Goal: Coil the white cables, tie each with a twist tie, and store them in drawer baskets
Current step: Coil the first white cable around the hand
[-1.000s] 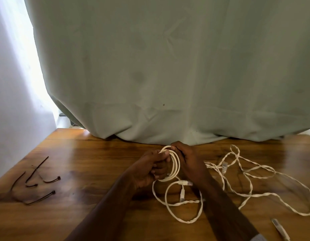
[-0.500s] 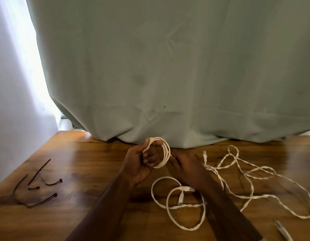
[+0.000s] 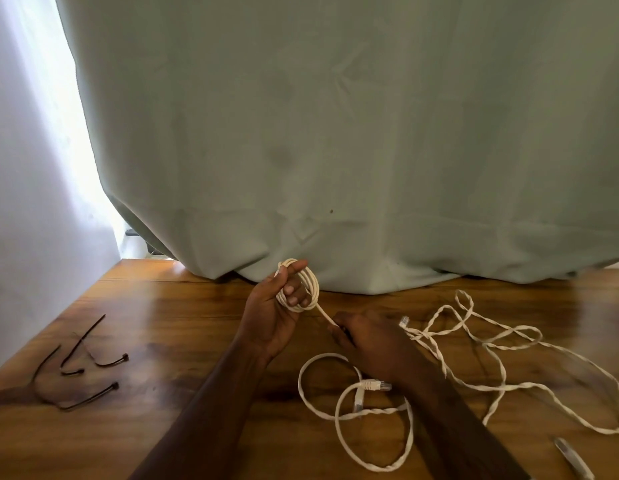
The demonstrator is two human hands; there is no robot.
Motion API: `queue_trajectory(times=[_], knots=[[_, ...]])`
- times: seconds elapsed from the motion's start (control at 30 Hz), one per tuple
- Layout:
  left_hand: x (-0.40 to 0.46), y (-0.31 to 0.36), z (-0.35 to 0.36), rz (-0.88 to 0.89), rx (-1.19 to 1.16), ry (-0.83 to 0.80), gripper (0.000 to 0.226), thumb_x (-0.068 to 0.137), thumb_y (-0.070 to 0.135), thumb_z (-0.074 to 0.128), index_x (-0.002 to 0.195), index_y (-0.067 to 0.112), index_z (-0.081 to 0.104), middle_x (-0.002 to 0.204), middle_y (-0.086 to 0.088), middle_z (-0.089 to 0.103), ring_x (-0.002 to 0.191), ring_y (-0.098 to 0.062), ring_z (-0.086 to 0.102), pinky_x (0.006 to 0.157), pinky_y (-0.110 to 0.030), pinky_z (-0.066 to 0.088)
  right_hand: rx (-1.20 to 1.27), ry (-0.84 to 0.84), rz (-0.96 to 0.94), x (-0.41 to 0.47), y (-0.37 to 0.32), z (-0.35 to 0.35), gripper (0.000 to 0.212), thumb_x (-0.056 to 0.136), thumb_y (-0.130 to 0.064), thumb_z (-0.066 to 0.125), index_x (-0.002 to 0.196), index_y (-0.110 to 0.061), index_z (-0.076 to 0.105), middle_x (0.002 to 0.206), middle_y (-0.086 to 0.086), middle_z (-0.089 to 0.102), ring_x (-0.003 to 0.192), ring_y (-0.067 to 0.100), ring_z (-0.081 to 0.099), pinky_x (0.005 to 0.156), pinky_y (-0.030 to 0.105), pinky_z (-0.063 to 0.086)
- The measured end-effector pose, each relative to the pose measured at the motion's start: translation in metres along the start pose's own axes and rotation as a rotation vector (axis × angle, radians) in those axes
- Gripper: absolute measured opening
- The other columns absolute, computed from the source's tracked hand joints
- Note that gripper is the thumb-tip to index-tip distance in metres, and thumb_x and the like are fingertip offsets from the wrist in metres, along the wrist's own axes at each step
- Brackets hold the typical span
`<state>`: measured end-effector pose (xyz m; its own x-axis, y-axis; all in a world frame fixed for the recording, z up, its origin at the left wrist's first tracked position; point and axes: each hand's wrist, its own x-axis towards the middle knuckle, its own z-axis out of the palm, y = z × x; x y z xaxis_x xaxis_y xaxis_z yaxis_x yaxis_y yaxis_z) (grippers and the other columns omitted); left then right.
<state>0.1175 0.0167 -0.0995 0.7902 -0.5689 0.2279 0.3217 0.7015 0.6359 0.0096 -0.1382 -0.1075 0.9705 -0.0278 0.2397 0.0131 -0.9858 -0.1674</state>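
My left hand [image 3: 278, 313] grips a small coil of white cable [image 3: 306, 289], raised near the curtain's hem. A strand runs from the coil down to my right hand [image 3: 370, 344], which pinches it just above the table. The loose rest of this white cable [image 3: 339, 414] loops on the wooden table [image 3: 183, 306] under my right forearm, its plug [image 3: 372, 385] showing. A second white cable [image 3: 502, 362] sprawls twisted at the right. Several dark ties [image 3: 83, 372] lie at the left.
A pale green curtain [image 3: 336, 133] hangs over the table's far edge. A white wall [image 3: 27, 202] bounds the left side. A small metal object [image 3: 573, 459] lies at the table's lower right.
My left hand has lifted the coil up and away from me. My right hand has left the coil, slid down the strand and pulled it taut.
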Motion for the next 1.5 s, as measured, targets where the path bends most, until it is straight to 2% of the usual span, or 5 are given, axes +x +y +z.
queue_trajectory(times=[0.3,0.63,1.0,1.13,1.5], knots=[[-0.003,0.005,-0.004,-0.016,-0.016,-0.021,0.037,0.101,0.021,0.038,0.113,-0.006,0.060,0.055,0.004,0.034,0.046,-0.005,0.033,0.048,-0.021,0.034,-0.086,0.079,0.190,0.000,0.010,-0.003,0.047,0.104,-0.056,0.030,0.104,-0.027,0.067,0.088,-0.001,0.067,0.079,0.014,0.062,0.075,0.036,0.055],[0.003,-0.005,-0.005,0.108,0.065,0.108,0.042,0.098,0.022,0.048,0.123,-0.011,0.056,0.066,-0.005,0.050,0.056,-0.012,0.051,0.056,-0.025,0.049,-0.026,-0.009,-0.029,-0.001,-0.008,-0.007,0.024,0.101,-0.042,0.049,0.099,-0.024,0.065,0.077,-0.008,0.054,0.070,0.012,0.052,0.063,0.026,0.037],[-0.007,-0.032,0.012,0.405,0.952,0.055,0.019,0.105,0.017,0.047,0.116,0.013,0.061,0.067,-0.003,0.061,0.058,-0.016,0.060,0.055,-0.029,0.050,0.004,-0.203,0.010,-0.001,-0.028,-0.012,0.024,0.099,-0.024,0.059,0.122,-0.018,0.064,0.112,0.005,0.067,0.093,0.020,0.064,0.080,0.030,0.053],[-0.005,-0.042,0.000,0.626,1.322,-0.091,0.049,0.103,0.045,0.044,0.115,-0.001,0.057,0.069,0.003,0.056,0.052,-0.010,0.054,0.046,-0.033,0.046,-0.013,-0.183,0.023,0.000,-0.032,-0.010,0.020,0.098,-0.024,0.060,0.115,-0.015,0.067,0.108,0.006,0.070,0.091,0.020,0.065,0.079,0.030,0.052],[0.006,-0.046,-0.033,0.614,1.560,0.005,0.033,0.100,0.039,0.052,0.102,0.007,0.061,0.083,-0.009,0.066,0.072,-0.025,0.062,0.060,-0.037,0.048,0.052,0.067,0.018,-0.008,0.005,-0.023,0.019,0.081,-0.015,0.069,0.095,-0.026,0.073,0.096,-0.005,0.073,0.092,0.015,0.065,0.078,0.029,0.052]])
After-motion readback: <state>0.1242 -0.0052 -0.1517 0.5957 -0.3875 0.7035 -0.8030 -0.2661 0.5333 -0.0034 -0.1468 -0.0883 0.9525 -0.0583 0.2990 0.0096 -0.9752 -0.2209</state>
